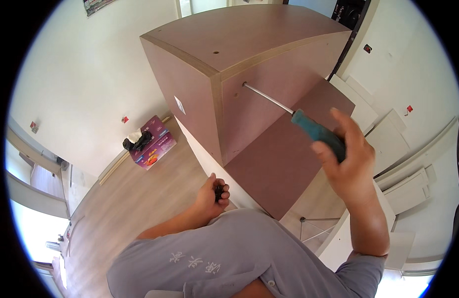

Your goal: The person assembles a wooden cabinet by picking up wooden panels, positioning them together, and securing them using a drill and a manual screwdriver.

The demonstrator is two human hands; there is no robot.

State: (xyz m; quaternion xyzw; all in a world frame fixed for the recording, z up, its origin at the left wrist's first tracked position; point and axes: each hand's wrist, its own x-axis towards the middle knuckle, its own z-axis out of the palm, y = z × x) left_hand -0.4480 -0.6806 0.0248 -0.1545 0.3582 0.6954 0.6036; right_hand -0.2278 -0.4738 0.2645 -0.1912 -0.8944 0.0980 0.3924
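My right hand (353, 161) is wrapped around the teal and black handle of a screwdriver (316, 131), thumb and forefinger lying loosely along it. The long metal shaft slants up to the left, and its tip meets a small hole in the inner face of a brownish-mauve cabinet panel (284, 74). Another small hole or mark shows just below the tip. Low by my body, my left hand (209, 198) is closed around several small black pieces (219, 193), too small and covered to name. Whether a screw sits under the tip cannot be seen.
A purple printed carton (157, 149) with a black crumpled item (137, 142) on it stands by the left wall. White panels (395, 129) lean along the right wall. A mauve board (289, 154) lies below the screwdriver. Thin metal legs (314, 226) show near my right elbow.
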